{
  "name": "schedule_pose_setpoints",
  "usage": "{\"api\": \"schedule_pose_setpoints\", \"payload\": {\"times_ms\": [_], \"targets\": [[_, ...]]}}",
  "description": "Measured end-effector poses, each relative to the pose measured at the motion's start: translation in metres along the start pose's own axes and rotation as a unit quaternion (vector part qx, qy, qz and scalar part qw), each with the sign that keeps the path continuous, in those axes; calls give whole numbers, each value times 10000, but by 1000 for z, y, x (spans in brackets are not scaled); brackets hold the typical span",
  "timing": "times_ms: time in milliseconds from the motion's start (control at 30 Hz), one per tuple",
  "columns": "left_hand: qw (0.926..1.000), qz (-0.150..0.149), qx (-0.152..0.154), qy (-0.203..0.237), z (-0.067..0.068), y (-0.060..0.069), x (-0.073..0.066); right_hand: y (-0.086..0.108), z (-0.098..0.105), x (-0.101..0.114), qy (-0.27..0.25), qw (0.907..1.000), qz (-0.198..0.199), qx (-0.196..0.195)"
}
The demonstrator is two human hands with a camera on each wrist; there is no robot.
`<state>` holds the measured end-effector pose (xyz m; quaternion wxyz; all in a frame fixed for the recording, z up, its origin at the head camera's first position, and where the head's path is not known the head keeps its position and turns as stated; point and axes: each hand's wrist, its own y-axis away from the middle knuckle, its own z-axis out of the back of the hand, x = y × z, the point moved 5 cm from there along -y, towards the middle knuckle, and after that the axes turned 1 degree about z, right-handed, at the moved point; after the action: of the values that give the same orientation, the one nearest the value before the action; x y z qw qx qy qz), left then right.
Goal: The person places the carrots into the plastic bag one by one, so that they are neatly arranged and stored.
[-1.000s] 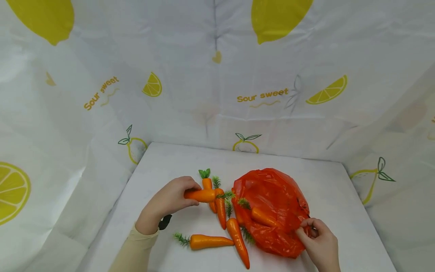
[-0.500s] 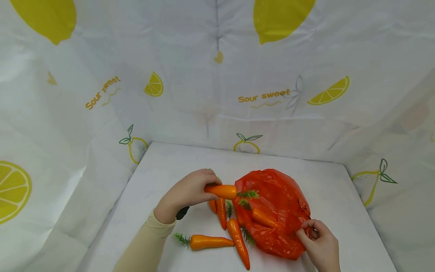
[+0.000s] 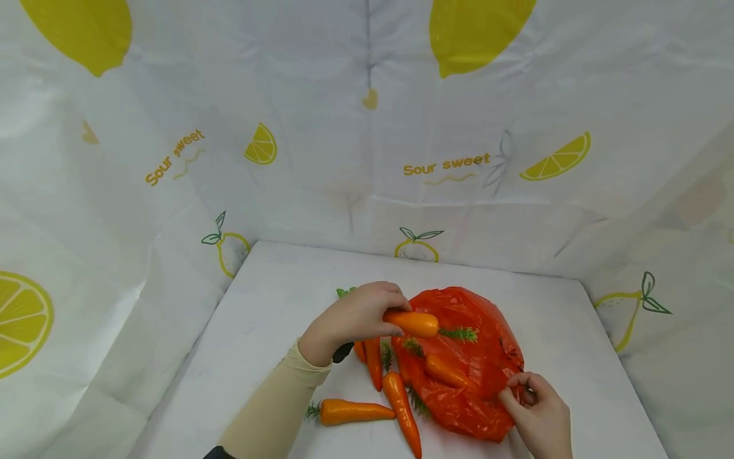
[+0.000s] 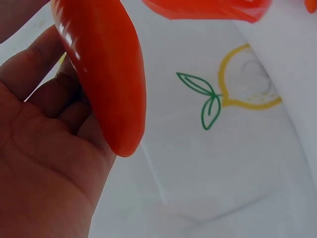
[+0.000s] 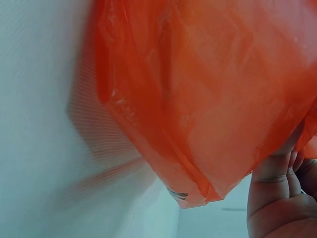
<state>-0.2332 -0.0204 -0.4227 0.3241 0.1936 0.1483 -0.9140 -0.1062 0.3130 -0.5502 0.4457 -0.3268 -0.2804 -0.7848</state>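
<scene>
Fingers (image 3: 395, 298) of the left hand (image 3: 362, 312) grip a carrot (image 3: 417, 324); the right hand (image 3: 540, 411) apparently pinches a red bag (image 3: 490, 335)

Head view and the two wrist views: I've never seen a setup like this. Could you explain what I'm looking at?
There is no machine here, just a person working bare-handed. The widest picture comes from a camera worn on the head; the two close-ups come from cameras on each wrist. The left hand holds an orange carrot, its green top pointing right. The right hand pinches a red plastic bag. Other carrots lie on the white tabletop beside the bag. Behind is a lemon-printed backdrop.
</scene>
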Motion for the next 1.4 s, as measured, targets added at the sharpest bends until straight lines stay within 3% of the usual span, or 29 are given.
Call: {"api": "schedule_pose_setpoints", "payload": {"times_ms": [500, 800, 1033, 1167, 1400], "targets": [[9993, -295, 219, -58, -18, -37, -21, -1, -3, -1, 23, 9999, -95, 131], [9980, -424, 467, -14, -44, -56, -32, 2, -5, -1, -62, 9998, -140, 160], [9956, -558, 657, -381, -68, -73, -37, 2, -5, 1, 6, 10000, -32, -8], [9926, -511, 867, -677, -80, -79, -41, 1, -5, 1, -85, 10000, -26, -8], [9885, -234, 1214, -875, -104, -88, -35, -2, -5, 2, -76, 10000, -20, -8]]}}
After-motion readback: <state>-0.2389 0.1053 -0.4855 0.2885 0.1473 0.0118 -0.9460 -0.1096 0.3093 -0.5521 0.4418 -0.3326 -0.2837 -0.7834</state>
